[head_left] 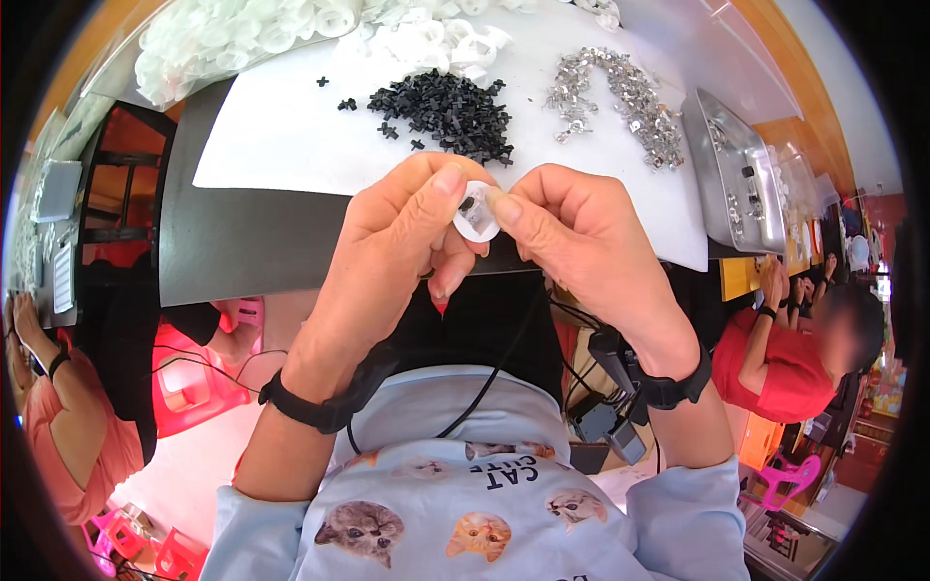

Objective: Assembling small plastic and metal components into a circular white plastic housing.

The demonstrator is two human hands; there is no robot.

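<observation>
The left hand (412, 223) is pinching the left edge of a white round part (478, 227) narrowly between thumb and finger, and the right hand (581, 223) is closing a similar pinch on its right edge. The part is sitting between the fingertips, above the near edge of the dark table (242, 232); a small dark spot is showing inside it, though the fingers are hiding too much to tell what it is. By its look it should be handling as light, fairly stiff plastic, perhaps slippery on its smooth face, so its outer rim is offering the safest hold; a hard squeeze could be tilting it out.

Just beyond the hands, black cross-shaped pieces (441, 111) are lying heaped on a white sheet (281, 136), crowding the space right past the knuckles. Small metal pieces (639, 102) are spreading to the far right, and a metal tray (722, 198) is standing at the right. White rings (417, 44) are piling up at the far side, with a bag of pale rings (232, 39) lying far left. Black cables (504, 358) are hanging near the lap, below the hands.
</observation>
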